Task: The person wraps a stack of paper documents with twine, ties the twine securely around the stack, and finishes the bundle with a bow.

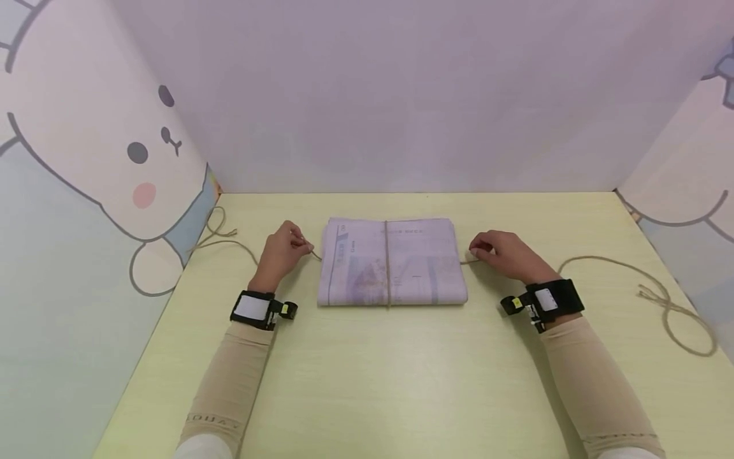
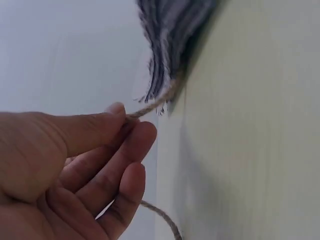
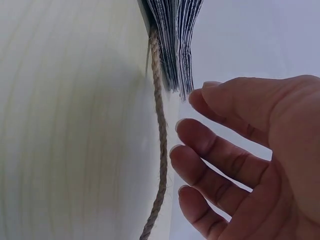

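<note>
A folded stack of newspapers (image 1: 424, 271) lies on the table, with one strand of twine (image 1: 387, 264) running front to back across its top. More twine (image 2: 155, 105) comes out from under the stack's left side, and my left hand (image 1: 281, 252) pinches it between thumb and forefinger just off that edge. On the right, my right hand (image 1: 507, 255) hovers beside the twine (image 3: 161, 120) that leaves the stack there. Its fingers (image 3: 200, 135) are loosely bent and hold nothing, apart from the twine in the right wrist view.
A loose tail of twine (image 1: 220, 241) curls at the table's back left. Another tail (image 1: 625, 264) loops over the right side of the pale wooden table (image 1: 401, 382). A plain wall (image 1: 401, 95) stands behind, and printed cartoon panels (image 1: 63, 255) flank the table.
</note>
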`<state>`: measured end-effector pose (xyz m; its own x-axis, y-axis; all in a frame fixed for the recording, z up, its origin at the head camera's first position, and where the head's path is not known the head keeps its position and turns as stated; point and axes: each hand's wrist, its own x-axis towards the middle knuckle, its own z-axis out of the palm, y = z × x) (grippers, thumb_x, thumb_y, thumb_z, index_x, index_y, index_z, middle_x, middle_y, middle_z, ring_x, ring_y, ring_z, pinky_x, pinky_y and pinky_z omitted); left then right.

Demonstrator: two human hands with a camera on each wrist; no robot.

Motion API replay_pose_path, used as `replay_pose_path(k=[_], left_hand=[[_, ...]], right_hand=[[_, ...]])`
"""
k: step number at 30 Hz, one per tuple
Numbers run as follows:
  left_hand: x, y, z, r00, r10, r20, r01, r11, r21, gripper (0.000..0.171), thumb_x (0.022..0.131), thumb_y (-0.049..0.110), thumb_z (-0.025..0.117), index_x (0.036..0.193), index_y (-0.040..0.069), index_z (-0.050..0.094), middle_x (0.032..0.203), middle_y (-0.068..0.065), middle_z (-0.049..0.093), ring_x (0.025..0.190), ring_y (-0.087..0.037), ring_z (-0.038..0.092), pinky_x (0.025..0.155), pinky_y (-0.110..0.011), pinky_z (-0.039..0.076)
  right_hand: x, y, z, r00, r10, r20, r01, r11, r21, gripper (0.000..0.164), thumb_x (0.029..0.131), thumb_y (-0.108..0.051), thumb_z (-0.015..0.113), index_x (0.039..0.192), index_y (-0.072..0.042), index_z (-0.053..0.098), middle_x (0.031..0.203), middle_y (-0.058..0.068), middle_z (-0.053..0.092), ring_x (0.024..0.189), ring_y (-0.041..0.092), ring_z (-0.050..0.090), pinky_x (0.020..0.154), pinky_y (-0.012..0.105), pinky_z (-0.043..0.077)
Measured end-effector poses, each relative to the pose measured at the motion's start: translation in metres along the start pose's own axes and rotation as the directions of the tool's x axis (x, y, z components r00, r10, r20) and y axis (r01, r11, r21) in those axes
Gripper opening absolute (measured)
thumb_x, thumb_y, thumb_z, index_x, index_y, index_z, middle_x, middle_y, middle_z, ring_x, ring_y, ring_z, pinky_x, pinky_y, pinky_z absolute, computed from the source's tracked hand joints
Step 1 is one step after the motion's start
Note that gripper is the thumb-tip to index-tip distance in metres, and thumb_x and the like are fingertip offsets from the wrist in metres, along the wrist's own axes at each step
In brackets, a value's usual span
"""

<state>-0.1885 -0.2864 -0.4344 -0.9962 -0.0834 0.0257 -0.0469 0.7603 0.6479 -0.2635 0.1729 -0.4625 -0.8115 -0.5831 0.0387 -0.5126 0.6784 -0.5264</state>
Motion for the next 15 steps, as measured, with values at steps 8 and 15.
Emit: replay_pose_path(k=[8,15], left_hand=[[0.002,0.005,0.004,1.0,-0.007,-0.018,0.003,0.972,-0.237,0.027,0.088,0.021,0.066,0.11,0.005,0.062,0.102,-0.009,0.069,0.094,-0.021,0.066,0.08,-0.038,0.05],[0.002,0.015,0.012,0.987,0.153,0.052,-0.142,0.974,-0.174,0.023,0.093,0.022,0.059,0.111,0.01,0.068,0.107,-0.005,0.066,0.092,-0.019,0.061,0.078,-0.035,0.048]], right_hand=[[0.001,-0.001,0.001,1.0,0.007,-0.013,-0.007,1.0,0.01,0.015,0.094,-0.015,0.056,0.101,-0.006,0.066,0.092,0.005,0.063,0.086,0.019,0.056,0.075,0.038,0.043],[-0.001,-0.003,0.002,0.998,-0.009,-0.057,0.01,1.0,0.019,0.016,0.094,-0.018,0.056,0.101,-0.006,0.066,0.091,0.003,0.063,0.086,0.018,0.056,0.073,0.037,0.042]])
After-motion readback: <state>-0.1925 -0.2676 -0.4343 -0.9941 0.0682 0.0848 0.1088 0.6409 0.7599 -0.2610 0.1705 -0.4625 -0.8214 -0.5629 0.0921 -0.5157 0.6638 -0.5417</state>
